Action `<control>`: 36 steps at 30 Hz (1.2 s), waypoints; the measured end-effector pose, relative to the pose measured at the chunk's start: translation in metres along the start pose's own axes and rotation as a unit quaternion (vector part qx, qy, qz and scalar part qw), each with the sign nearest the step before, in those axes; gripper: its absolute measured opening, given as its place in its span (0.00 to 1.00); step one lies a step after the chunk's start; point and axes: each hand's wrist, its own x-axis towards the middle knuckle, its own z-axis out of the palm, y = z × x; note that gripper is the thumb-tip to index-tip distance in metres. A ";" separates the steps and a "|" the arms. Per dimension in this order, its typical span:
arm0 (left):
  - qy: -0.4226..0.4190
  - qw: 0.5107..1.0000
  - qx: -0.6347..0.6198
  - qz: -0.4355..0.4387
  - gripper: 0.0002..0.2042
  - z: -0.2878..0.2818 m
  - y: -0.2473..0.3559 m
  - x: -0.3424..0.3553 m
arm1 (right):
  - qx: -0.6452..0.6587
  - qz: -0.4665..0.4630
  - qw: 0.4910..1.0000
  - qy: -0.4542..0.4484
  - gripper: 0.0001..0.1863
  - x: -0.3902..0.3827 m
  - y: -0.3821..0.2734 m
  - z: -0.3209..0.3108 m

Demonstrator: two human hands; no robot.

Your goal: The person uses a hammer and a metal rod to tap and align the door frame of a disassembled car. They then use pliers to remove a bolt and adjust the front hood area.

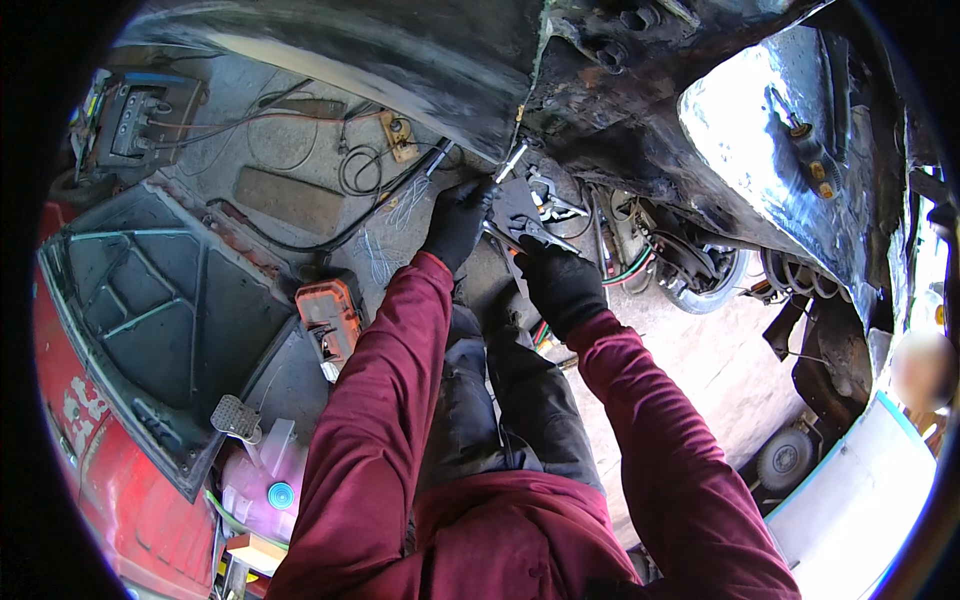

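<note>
My left hand (458, 225), in a black glove, is closed round a tool with a bright metal shaft (512, 156) that reaches up toward the lower edge of a dark body panel (420, 80). My right hand (555, 280), also gloved, is closed on a metal bar (500, 235) angled toward my left hand. A grey metal plate (515, 195) lies behind the hands, with loose metal tools (550, 200) beside it. The tool tips and parts of both grips are hard to make out.
Car bodywork (620, 120) overhangs me, with a wheel (710, 280) at right. Hoses (365, 170), wire bundles (385, 260) and a wooden board (285, 200) lie on the floor. An orange case (328, 318), a pink jug (255, 475) and a loose ribbed panel (150, 320) are at left.
</note>
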 end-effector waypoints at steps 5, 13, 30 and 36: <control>-0.014 0.999 0.039 0.024 0.14 -0.005 0.003 0.005 | 0.037 -0.006 0.999 -0.003 0.18 0.004 -0.006 -0.009; -0.049 0.997 -0.055 -0.024 0.15 -0.008 0.004 0.002 | -0.030 -0.056 0.998 0.022 0.16 0.009 -0.072 -0.055; 0.010 0.994 0.074 0.085 0.16 0.005 -0.006 0.004 | 0.105 0.014 0.994 -0.021 0.14 -0.006 0.022 -0.004; -0.037 0.996 0.074 0.037 0.13 -0.006 -0.006 0.015 | 0.059 -0.048 0.997 -0.005 0.16 -0.004 -0.041 -0.047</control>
